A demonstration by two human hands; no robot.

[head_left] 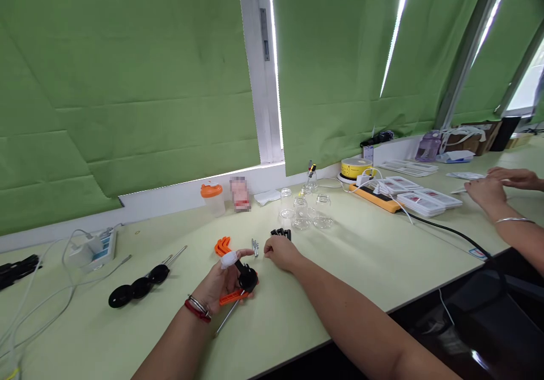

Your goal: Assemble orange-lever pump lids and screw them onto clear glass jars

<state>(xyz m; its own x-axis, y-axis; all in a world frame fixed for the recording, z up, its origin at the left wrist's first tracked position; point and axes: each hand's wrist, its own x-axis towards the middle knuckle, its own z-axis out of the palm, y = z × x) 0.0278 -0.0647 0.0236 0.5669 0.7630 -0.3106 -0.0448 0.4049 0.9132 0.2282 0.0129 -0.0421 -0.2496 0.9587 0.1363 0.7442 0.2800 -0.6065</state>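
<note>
A black disc (248, 280) partly hides the left hand (218, 284).

The pale table (352, 267) bears clear glasses (301, 210), orange pieces (222, 246), metal pieces (255, 247) and a cup (216, 203) (orange-lidded).

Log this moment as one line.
left hand: holds orange piece, black knob | right hand: by black pieces, hold unclear | metal pins: on table between hands
</note>
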